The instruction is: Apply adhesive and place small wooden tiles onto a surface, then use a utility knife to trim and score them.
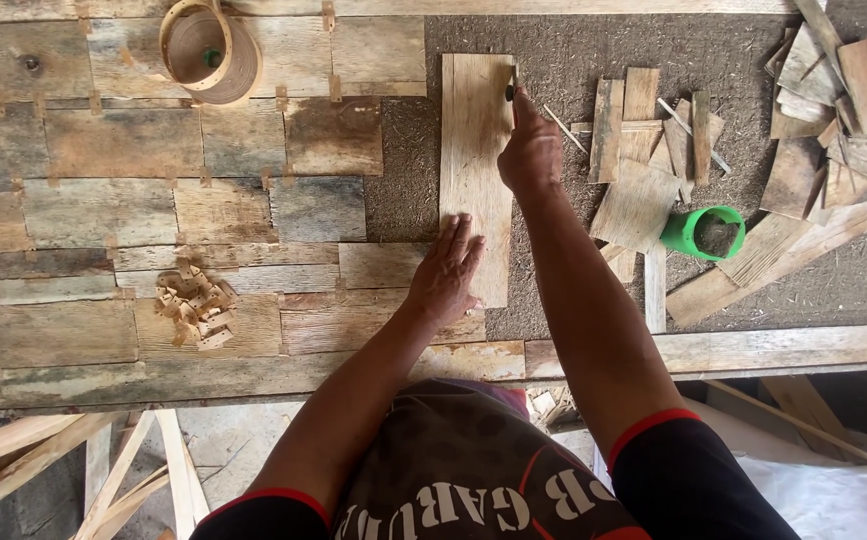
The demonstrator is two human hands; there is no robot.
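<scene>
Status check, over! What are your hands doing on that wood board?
Left hand flat on the upright plank, pinning it. Right hand holds a small dark tool at its right edge. Scrap wood pile and green cup lie alongside, apart.

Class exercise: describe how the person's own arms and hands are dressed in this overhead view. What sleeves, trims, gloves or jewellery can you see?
Both hands, left hand and right hand, are bare: no gloves, and no rings or watch visible. The forearms are uncovered. Short black sleeves with red trim end near the elbows, on a dark shirt with pale lettering.
</scene>
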